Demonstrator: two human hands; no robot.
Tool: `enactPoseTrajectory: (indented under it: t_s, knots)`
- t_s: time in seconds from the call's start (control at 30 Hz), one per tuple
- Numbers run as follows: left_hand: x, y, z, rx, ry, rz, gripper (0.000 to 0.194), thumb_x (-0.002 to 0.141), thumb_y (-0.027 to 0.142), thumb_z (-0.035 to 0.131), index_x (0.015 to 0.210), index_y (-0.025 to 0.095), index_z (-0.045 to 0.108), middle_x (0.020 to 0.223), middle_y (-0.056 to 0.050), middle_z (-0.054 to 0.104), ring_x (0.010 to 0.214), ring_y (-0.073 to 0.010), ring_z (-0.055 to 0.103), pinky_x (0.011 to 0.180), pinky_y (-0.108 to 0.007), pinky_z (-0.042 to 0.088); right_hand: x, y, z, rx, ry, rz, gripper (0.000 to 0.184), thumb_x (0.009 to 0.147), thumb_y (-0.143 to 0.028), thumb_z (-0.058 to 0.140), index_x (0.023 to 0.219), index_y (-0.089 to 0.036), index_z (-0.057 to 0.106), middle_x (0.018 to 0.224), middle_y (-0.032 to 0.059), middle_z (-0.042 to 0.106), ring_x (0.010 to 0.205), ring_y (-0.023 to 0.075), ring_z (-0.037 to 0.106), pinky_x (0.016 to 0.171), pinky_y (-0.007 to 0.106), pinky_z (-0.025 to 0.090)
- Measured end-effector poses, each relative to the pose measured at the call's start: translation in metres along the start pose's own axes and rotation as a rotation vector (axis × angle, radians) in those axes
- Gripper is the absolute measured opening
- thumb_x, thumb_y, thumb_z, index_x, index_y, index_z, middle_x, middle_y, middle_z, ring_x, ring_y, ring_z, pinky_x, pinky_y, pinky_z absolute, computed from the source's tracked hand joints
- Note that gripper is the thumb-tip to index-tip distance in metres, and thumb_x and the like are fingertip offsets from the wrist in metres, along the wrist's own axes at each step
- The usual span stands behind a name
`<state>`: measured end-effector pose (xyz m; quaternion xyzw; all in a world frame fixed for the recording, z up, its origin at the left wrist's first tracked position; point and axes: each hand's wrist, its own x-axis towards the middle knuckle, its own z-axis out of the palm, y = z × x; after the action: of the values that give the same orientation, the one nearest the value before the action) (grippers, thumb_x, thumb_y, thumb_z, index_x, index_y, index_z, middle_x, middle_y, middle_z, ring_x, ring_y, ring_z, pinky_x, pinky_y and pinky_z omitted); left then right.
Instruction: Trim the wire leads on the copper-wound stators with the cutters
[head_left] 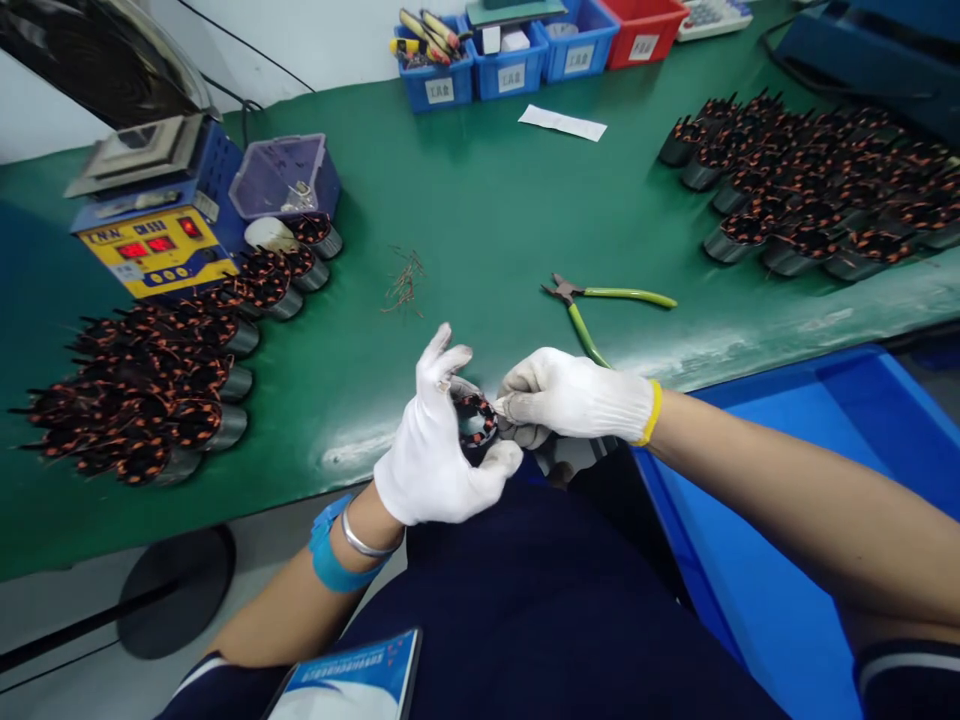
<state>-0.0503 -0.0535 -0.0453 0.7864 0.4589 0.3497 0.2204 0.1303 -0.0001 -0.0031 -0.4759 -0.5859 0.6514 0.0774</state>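
Observation:
Both my hands wear white gloves and meet above the near edge of the green bench (480,210). My left hand (435,445) is wrapped round a small round stator (475,420) with copper windings, holding it from the left and below. My right hand (570,398) pinches at the stator's right rim with thumb and forefinger; what is between those fingertips is too small to make out. Green-handled cutting pliers (600,305) lie on the bench just beyond my right hand.
Several wound stators are heaped at the left (150,385) and at the far right (817,185). A blue and yellow soldering station (154,235) and a clear box (281,175) stand at the left. Blue and red bins (517,55) line the back. Wire scraps (405,280) lie mid-bench. A blue crate (787,480) sits at my right.

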Motion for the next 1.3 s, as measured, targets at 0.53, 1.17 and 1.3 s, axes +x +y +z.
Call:
enactPoseTrajectory:
  t_s: [0.53,1.17,1.3]
  knots:
    - [-0.001,0.017,-0.040,-0.781,-0.405,-0.465,0.057,0.083,0.030,0.071,0.133,0.024,0.044,0.116,-0.013,0.065,0.081,-0.0202,0.073,0.058,-0.026,0.060,-0.039,0.033,0.026,0.298,0.069,-0.280,0.018,0.076,-0.029,0.060,0.067,-0.014,0.062,0.058,0.0002,0.062,0.044,0.0072,0.054,0.041,0.017,0.041]
    - [0.003,0.023,-0.033,-0.984,-0.829,-0.757,0.059,0.092,0.066,0.036,0.107,0.015,0.060,0.061,-0.008,0.065,0.051,-0.0239,0.068,0.041,-0.030,0.054,-0.058,0.043,0.025,-0.147,0.300,-0.575,0.018,0.078,-0.025,0.058,0.062,-0.018,0.062,0.060,0.0014,0.060,0.055,0.0115,0.053,0.054,0.023,0.043]
    - [0.001,0.029,-0.045,-0.753,-0.557,-0.387,0.044,0.083,0.033,0.068,0.124,0.025,0.053,0.094,-0.011,0.071,0.074,-0.0236,0.073,0.054,-0.031,0.059,-0.057,0.049,0.035,0.347,0.081,-0.275,0.028,0.079,-0.040,0.061,0.063,-0.016,0.060,0.058,0.0014,0.061,0.046,0.0107,0.055,0.045,0.021,0.044]
